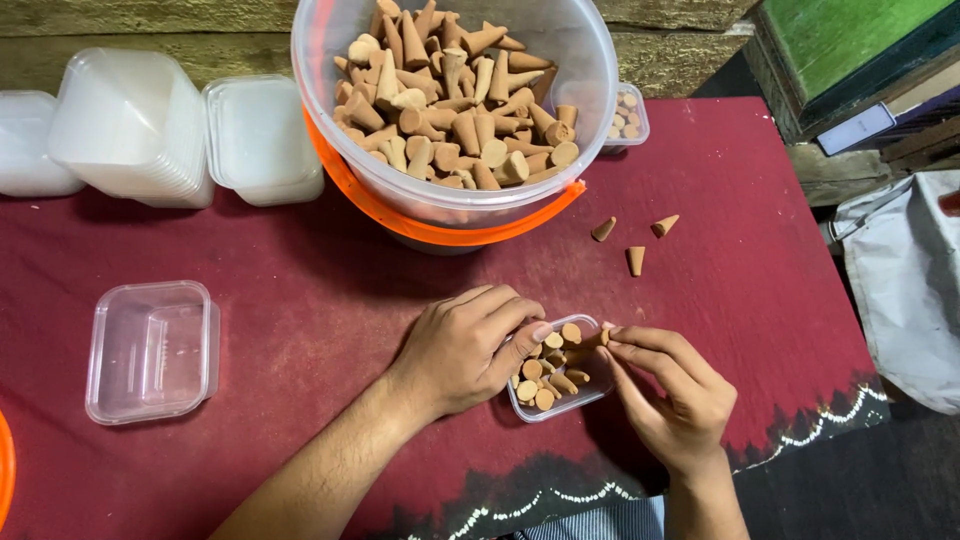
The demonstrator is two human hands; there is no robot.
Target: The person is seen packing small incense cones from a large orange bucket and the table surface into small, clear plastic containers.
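A small clear plastic box (pixel 590 388) sits on the red cloth near the front edge, partly filled with tan cones (pixel 548 372). My left hand (pixel 462 345) curls over the box's left side, fingertips on the cones inside. From the right, my right hand (pixel 672 393) reaches the box, thumb and forefinger pinched on a cone (pixel 592 340) at the rim. Behind them stands a big clear bucket (pixel 590 60) with an orange handle, heaped with the same cones (pixel 450 100).
Three loose cones (pixel 634 243) lie right of the bucket. An empty clear box (pixel 150 350) sits at the left. Stacks of clear boxes and lids (pixel 130 125) line the back left. A filled box (pixel 630 112) hides behind the bucket. White cloth (pixel 905 280) hangs at the right.
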